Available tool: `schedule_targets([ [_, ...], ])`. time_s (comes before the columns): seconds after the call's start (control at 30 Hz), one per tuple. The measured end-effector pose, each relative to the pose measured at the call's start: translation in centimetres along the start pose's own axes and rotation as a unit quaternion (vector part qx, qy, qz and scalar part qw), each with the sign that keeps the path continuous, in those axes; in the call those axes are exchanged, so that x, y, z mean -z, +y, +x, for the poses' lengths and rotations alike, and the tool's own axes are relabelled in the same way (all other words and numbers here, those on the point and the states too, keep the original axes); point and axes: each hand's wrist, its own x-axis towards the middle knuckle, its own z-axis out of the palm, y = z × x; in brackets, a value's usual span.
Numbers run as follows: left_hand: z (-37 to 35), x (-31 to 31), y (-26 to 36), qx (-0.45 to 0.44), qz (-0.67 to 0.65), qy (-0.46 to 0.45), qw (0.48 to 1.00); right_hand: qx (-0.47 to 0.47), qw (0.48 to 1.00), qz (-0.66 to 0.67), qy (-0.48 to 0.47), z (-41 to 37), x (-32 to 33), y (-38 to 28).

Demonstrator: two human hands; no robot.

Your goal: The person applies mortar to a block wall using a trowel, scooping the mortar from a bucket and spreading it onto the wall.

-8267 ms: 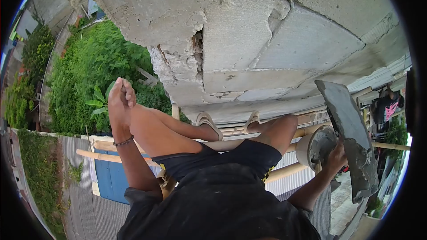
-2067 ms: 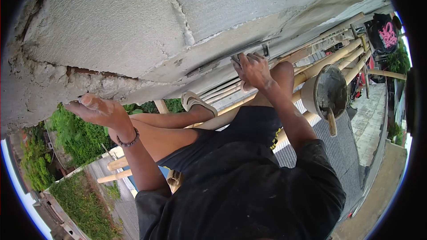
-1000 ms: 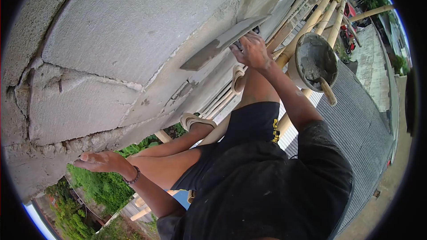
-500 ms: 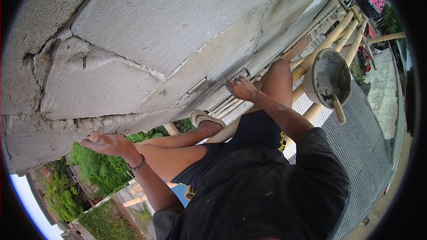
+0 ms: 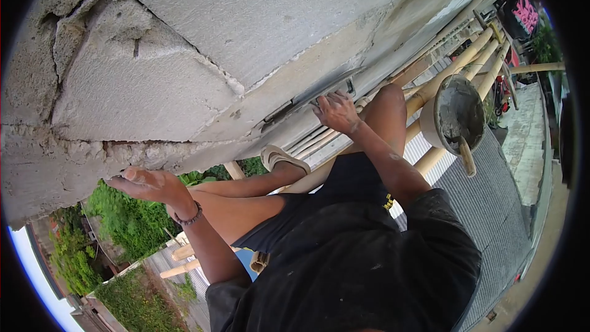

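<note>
My right hand (image 5: 337,112) is wrapped round the handle of a plastering trowel (image 5: 332,84). The trowel's long, flat metal blade lies along the lower part of the grey wall (image 5: 190,80), and my fingers hide most of its grip. My left hand (image 5: 147,184), with a beaded bracelet at the wrist, is stretched out with its fingers together and straight, close by the wall's rough lower edge. Grey smears mark its thumb and palm. Nothing shows in it. Cracks and block joints run across the wall above both hands.
A bucket (image 5: 458,114) of wet grey mortar, a wooden-handled tool (image 5: 467,157) in it, stands by the bamboo poles (image 5: 424,95) at right. My sandalled foot (image 5: 284,161) rests near more poles. Far below are a corrugated roof (image 5: 485,209) and green plants (image 5: 120,224).
The trowel and my right hand have shifted slightly along the wall, and more of the blade shows. My left hand stays stretched out near the wall edge. The view has tilted a little.
</note>
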Motion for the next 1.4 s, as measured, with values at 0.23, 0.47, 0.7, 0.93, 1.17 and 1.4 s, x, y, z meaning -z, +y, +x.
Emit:
schedule_targets([
  [0.23,3.2,1.7,4.7,0.075,-0.107,0.05,0.99,-0.023,0.993,0.053,0.103,3.6,7.4,-0.2],
  [0.47,4.1,2.1,5.3,0.153,-0.125,0.018,0.98,0.035,0.995,0.09,0.029,-0.6,4.0,0.8],
  [0.7,3.4,2.3,5.5,0.207,-0.18,-0.019,0.962,0.028,0.993,0.007,-0.116,-2.2,-6.0,-1.9],
  [0.93,5.1,3.8,7.1,0.283,-0.276,-0.047,0.917,-0.023,0.997,0.056,-0.037,1.1,0.7,-2.3],
  [1.17,5.7,5.8,7.7,0.151,-0.288,0.133,0.936,-0.086,0.989,-0.04,0.111,-2.0,7.3,5.0],
  [1.4,11.6,14.8,17.4,-0.1,-0.66,-0.048,0.743,0.014,0.999,-0.022,0.025,-3.2,6.7,5.0],
])
